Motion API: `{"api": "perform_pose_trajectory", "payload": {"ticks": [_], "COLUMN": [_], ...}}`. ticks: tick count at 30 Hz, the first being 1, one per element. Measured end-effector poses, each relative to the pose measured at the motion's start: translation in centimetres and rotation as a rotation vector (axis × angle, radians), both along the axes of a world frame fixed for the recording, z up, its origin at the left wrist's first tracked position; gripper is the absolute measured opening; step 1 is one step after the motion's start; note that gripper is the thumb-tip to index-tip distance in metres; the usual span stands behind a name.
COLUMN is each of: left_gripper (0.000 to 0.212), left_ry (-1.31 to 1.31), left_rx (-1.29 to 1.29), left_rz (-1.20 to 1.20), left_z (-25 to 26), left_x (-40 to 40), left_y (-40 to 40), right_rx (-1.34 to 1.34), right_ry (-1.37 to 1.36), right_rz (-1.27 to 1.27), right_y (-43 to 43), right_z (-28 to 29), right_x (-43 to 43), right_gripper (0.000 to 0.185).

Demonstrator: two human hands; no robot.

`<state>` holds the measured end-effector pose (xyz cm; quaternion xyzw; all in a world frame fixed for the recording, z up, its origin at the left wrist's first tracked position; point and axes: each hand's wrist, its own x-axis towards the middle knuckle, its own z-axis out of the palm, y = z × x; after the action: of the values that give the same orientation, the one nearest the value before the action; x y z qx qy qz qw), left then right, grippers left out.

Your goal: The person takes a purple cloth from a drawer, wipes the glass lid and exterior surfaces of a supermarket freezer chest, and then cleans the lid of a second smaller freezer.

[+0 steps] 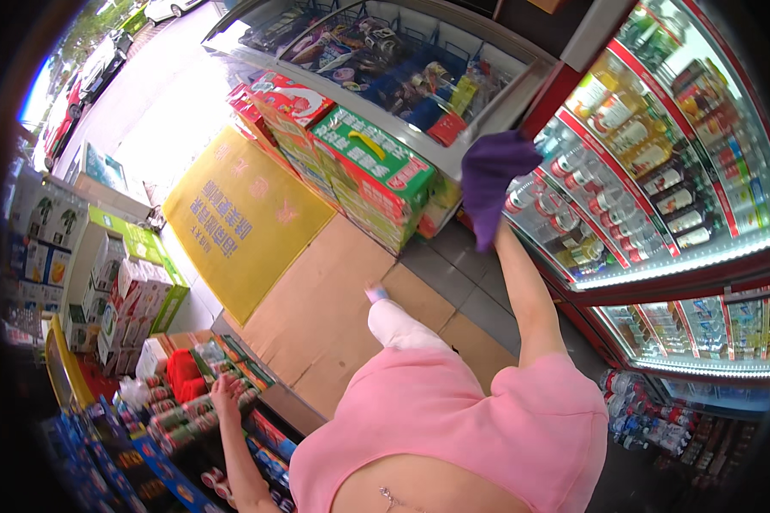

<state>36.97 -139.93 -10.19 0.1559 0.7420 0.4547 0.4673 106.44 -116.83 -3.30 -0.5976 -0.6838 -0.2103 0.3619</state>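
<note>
At the end of the outstretched right arm a purple cloth [497,176] covers my right hand [502,221], so its fingers are hidden. The cloth hangs beside a lit glass-door drinks fridge [552,272] and the corner of a chest freezer. On the left, my left hand [228,390] is over packed drink cans [183,420], its fingers apart and nothing seen in them. Close to it a red cloth [186,377] lies on the goods. Whether the left hand touches the cans, I cannot tell.
Stacked gift cartons [375,154] stand along the chest freezer [385,58]. A yellow mat [247,218] and flattened cardboard [333,288] cover part of the floor. More boxes [135,301] stand at left. Bottle packs [648,410] sit on the floor at right.
</note>
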Motion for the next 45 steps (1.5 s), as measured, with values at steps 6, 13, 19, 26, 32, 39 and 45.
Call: {"api": "perform_pose_trajectory", "payload": {"ticks": [6,13,19,26,32,39,45], "left_gripper": [0.021,0.018,0.017,0.02,0.023,0.032,0.031], "left_ry": [-0.004,-0.312,-0.307,0.05,0.193,0.851,0.967], "left_rx": [-0.269,-0.68,-0.665,-0.173,0.094,0.672,0.886], "left_rz": [-0.163,-0.059,-0.11,-0.448,-1.015,-1.373,-1.173], "left_z": [-0.8,-4.8,-4.3,-0.3,3.6,2.4,0.5], "left_x": [1.6,10.3,8.3,9.5,19.7,27.2,28.6], "left_y": [6.2,9.1,21.4,56.0,78.1,84.1,84.0], "right_rx": [-0.529,-0.727,-0.616,-0.39,-0.396,-0.734,-0.729], "right_ry": [-0.183,-0.219,0.117,0.186,0.337,0.562,0.327], "right_rz": [-0.326,-0.037,0.575,0.506,0.172,-0.673,-1.168], "right_y": [5.6,12.6,30.6,52.7,56.2,32.2,21.6], "right_z": [-6.7,-3.4,-6.6,-8.9,-8.8,-2.9,-5.9], "right_x": [-0.4,-1.7,-6.3,-18.6,-22.5,-14.4,-10.5], "right_gripper": [0.033,0.03,0.028,0.024,0.033,0.064,0.071]}}
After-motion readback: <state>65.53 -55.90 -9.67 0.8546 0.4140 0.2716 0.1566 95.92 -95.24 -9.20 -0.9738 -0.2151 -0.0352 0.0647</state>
